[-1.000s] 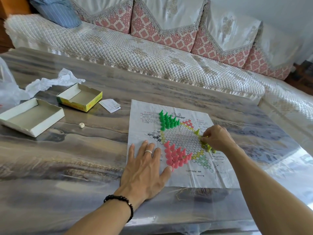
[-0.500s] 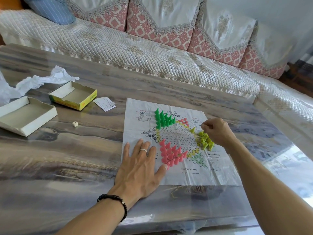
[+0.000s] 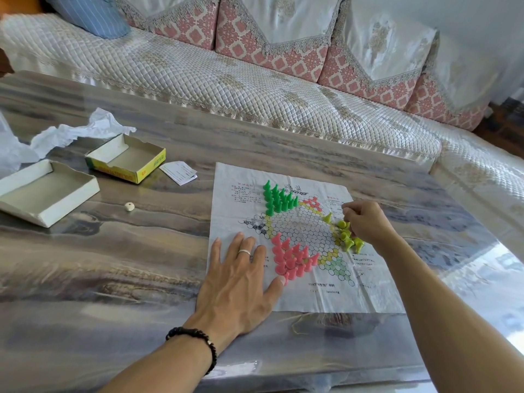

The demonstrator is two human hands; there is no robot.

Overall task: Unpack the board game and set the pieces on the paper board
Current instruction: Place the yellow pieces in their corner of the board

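The paper board (image 3: 312, 296) lies flat on the table. Green pieces (image 3: 279, 198) stand grouped at its far left point. Pink pieces (image 3: 292, 259) stand grouped at its near left point. Yellow-green pieces (image 3: 351, 242) cluster at the right point, some of them tipped over, and one (image 3: 328, 217) stands apart. My left hand (image 3: 238, 279) presses flat on the board's near left corner, its thumb beside the pink pieces. My right hand (image 3: 367, 222) is curled over the yellow-green cluster, and its fingertips pinch one of those pieces.
A white box tray (image 3: 48, 194) and a yellow-sided box tray (image 3: 127, 163) sit at the left, with crumpled white wrapping (image 3: 76, 131) behind them. A folded slip (image 3: 179, 172) and a small white die (image 3: 129, 207) lie between the trays and the board. A quilted sofa (image 3: 255, 80) runs behind the table.
My right hand has lifted back off the yellow-green pieces, so more of them show. My left hand stays flat on the board. The view has shifted slightly.
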